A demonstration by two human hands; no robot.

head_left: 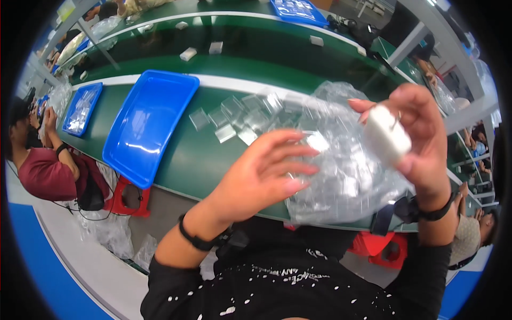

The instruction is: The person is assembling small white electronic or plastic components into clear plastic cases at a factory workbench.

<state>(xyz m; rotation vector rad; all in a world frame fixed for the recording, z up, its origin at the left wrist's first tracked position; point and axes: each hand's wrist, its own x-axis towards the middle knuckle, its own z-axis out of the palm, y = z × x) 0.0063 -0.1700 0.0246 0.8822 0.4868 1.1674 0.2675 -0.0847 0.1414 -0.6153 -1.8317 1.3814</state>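
My right hand (426, 128) is raised over the right end of the table, its fingers and thumb closed around a small white rounded block (385, 134) with a dark slit on its upper face. My left hand (256, 173) hovers over the table, fingers spread and nothing in them. Between and below my hands lies a large transparent plastic bag (341, 202), with small transparent cases in or under it. Several loose transparent plastic cases (233, 108) are scattered on the green table (186, 160), just beyond my left hand.
A large blue tray (152, 125) lies left of the cases, with a smaller blue tray (82, 109) farther left. Beyond the white rail runs a green belt (256, 61) carrying several white blocks (188, 54). A co-worker in a maroon shirt (48, 176) sits at left. Red stools (128, 197) stand below.
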